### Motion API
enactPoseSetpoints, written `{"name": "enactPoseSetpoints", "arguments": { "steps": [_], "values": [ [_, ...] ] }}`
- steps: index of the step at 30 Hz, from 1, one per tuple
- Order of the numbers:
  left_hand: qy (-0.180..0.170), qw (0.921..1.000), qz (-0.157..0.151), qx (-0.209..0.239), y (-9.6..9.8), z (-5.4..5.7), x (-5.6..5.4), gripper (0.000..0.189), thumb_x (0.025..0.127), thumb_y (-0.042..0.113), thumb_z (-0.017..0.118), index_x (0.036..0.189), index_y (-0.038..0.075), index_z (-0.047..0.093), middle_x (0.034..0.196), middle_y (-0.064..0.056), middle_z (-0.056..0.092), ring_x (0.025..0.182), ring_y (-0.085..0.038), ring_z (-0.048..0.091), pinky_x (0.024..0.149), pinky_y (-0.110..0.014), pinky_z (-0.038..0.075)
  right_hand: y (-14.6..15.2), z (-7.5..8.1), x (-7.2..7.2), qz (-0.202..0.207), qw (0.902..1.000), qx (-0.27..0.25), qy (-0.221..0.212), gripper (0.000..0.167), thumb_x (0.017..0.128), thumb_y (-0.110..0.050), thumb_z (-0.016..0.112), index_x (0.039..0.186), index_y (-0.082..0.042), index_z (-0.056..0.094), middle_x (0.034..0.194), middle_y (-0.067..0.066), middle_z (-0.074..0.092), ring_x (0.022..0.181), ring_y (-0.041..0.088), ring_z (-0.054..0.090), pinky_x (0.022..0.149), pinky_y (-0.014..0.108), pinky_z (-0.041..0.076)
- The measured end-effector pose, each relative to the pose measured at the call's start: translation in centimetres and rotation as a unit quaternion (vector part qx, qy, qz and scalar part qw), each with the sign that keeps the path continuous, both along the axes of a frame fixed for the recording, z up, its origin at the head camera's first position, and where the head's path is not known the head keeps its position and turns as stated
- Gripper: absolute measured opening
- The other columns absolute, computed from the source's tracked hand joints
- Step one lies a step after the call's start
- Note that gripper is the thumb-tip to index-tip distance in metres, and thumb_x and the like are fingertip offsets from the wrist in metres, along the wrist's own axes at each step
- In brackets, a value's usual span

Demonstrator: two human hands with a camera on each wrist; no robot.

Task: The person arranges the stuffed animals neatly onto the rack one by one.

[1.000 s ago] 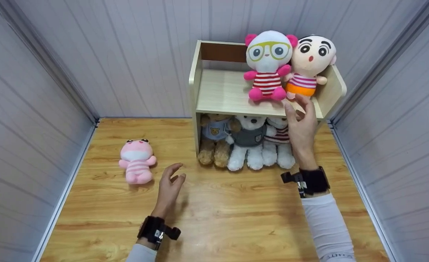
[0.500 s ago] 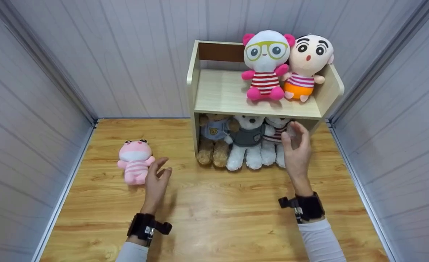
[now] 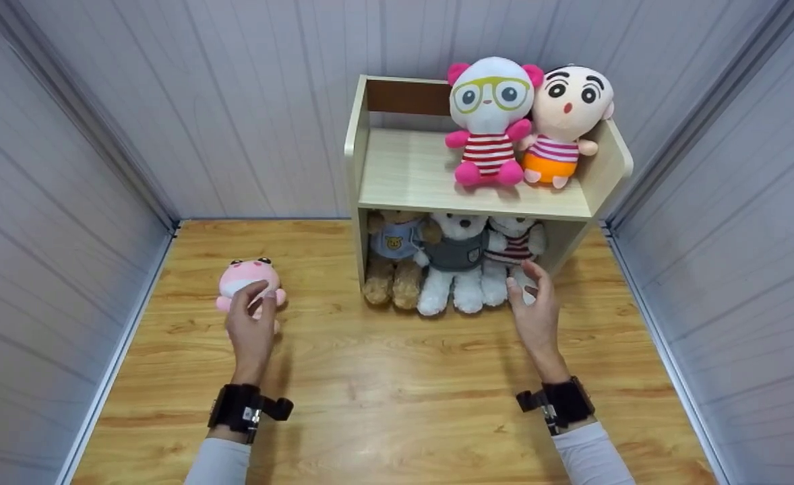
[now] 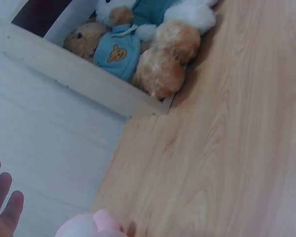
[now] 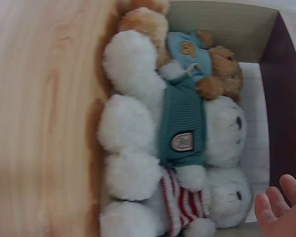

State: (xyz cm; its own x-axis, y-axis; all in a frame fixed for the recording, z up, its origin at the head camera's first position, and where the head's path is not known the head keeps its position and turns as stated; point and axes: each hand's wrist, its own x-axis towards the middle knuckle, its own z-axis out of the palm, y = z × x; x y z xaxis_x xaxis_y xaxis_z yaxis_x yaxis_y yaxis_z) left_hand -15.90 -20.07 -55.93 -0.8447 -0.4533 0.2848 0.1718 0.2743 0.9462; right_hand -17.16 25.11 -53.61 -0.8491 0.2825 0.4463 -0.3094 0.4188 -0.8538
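Note:
A pink plush toy (image 3: pixel 252 269) with a striped body lies on the wooden floor at the left. Over its lower body is my left hand (image 3: pixel 251 333), fingers loosely bent; the hand hides much of the toy in the head view. In the left wrist view the fingers stand apart from the toy's pink edge (image 4: pixel 91 228), and no grip shows. My right hand (image 3: pixel 537 320) holds nothing, its fingers relaxed, in front of the shelf's lower level. Nearest to it is a white plush toy in a red striped top (image 3: pixel 510 250).
The two-level shelf (image 3: pixel 404 195) carries a pink-eared panda plush (image 3: pixel 490 151) and a boy doll in orange shorts (image 3: pixel 551 168) on top. Below sit a brown bear (image 3: pixel 394 246) and a white plush in a grey-green sweater (image 3: pixel 454 252). Panel walls (image 3: pixel 269 114) enclose the floor.
My left hand has moved left over the pink plush toy. My right hand has come down from beside the boy doll to the front of the lower level.

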Motion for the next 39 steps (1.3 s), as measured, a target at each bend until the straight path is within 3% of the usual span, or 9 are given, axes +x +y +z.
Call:
{"name": "enactPoseSetpoints", "arguments": {
  "steps": [5, 11, 19, 26, 35, 39],
  "values": [
    [-0.021, 0.9985, 0.035, -0.036, -1.7, 0.1, -0.1, 0.023, 0.098, 0.006, 0.066, 0.118, -0.005, 0.068, 0.119, -0.019, 0.066, 0.118, -0.029, 0.059, 0.103, -0.047, 0.047, 0.6, -1.2, 0.1, -0.001, 0.9998, 0.019, -0.001, 0.044, 0.097, -0.002, 0.07, 0.137, 0.009, 0.055, 0.135, 0.024, 0.061, 0.126, 0.036, 0.055, 0.094, 0.024, 0.044],
    [-0.067, 0.9927, 0.059, -0.081, -3.4, 0.0, 0.0, 0.028, 0.096, 0.008, 0.065, 0.12, -0.006, 0.064, 0.124, -0.024, 0.058, 0.123, -0.039, 0.054, 0.105, -0.051, 0.039, 0.9, -1.7, 0.3, 0.006, 0.9996, 0.022, -0.019, 0.046, 0.099, -0.009, 0.069, 0.139, 0.007, 0.054, 0.136, 0.023, 0.06, 0.127, 0.033, 0.054, 0.097, 0.032, 0.046],
    [-0.206, 0.9704, 0.042, -0.118, -4.7, -0.6, -0.6, 0.06, 0.099, 0.024, 0.065, 0.146, -0.009, 0.046, 0.147, -0.034, 0.034, 0.134, -0.05, 0.04, 0.114, -0.057, 0.032, 1.2, -2.5, 0.6, 0.01, 0.9986, 0.017, -0.048, 0.047, 0.101, -0.014, 0.068, 0.14, 0.005, 0.053, 0.138, 0.022, 0.059, 0.128, 0.033, 0.054, 0.099, 0.039, 0.047],
    [-0.263, 0.9596, 0.046, -0.09, -5.9, -1.6, -1.2, 0.074, 0.098, 0.028, 0.066, 0.151, -0.012, 0.034, 0.148, -0.041, 0.031, 0.138, -0.053, 0.035, 0.116, -0.059, 0.029, 1.3, -3.1, 0.7, 0.015, 0.9992, 0.02, -0.032, 0.046, 0.1, -0.013, 0.069, 0.139, 0.007, 0.054, 0.136, 0.022, 0.06, 0.126, 0.035, 0.055, 0.096, 0.057, 0.047],
    [-0.334, 0.9404, 0.043, -0.051, -6.4, -2.4, -1.6, 0.088, 0.098, 0.034, 0.063, 0.158, -0.011, 0.016, 0.152, -0.043, 0.023, 0.137, -0.057, 0.035, 0.116, -0.061, 0.03, 1.2, -3.3, 1.0, 0.011, 0.9991, 0.022, -0.035, 0.045, 0.1, -0.014, 0.07, 0.138, 0.005, 0.055, 0.137, 0.019, 0.06, 0.126, 0.032, 0.055, 0.094, 0.028, 0.047],
    [-0.341, 0.9381, 0.038, -0.046, -6.4, -2.9, -1.5, 0.09, 0.096, 0.03, 0.063, 0.158, -0.01, 0.012, 0.151, -0.044, 0.025, 0.137, -0.057, 0.033, 0.115, -0.062, 0.03, 1.3, -3.5, 1.1, 0.017, 0.9989, 0.02, -0.038, 0.044, 0.101, -0.013, 0.068, 0.139, 0.006, 0.054, 0.138, 0.02, 0.06, 0.128, 0.033, 0.054, 0.095, 0.027, 0.046]
  ]
}}
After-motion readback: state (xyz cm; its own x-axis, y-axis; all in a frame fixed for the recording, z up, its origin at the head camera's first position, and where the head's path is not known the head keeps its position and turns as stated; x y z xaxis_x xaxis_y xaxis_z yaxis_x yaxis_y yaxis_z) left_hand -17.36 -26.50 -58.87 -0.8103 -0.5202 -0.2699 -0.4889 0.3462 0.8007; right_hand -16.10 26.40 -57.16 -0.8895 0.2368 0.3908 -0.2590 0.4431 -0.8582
